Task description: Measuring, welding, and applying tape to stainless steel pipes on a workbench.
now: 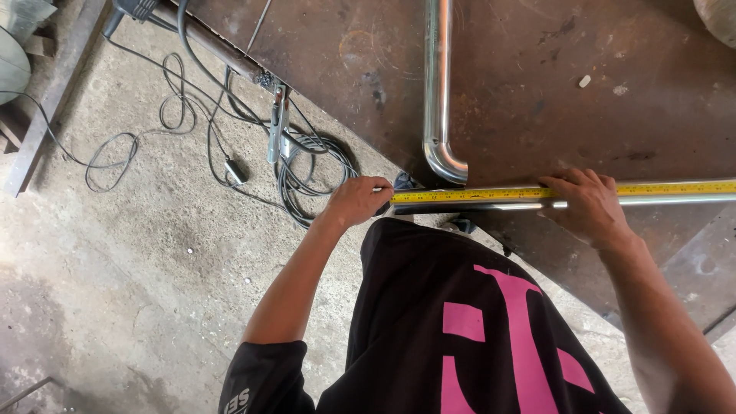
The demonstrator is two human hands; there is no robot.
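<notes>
While the yellow steel measuring tape [491, 194] lay stretched along the straight shiny steel tube [659, 200] at 3 o'clock on the rusty brown steel table [552, 92] | left hand [357, 201] pinched the tape's end, fingers curled tight | right hand [589, 205] pressed tape and tube, fingers spread flat | bent polished steel pipe [437, 92] at 12 o'clock | black cables [299, 165] coiled at 10 o'clock on the concrete floor [138, 268].

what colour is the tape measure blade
Yellow tape measure blade with dark markings, clearest in the head view.

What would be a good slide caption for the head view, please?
Left hand and right hand stretch a yellow tape measure along a steel tube.
</notes>
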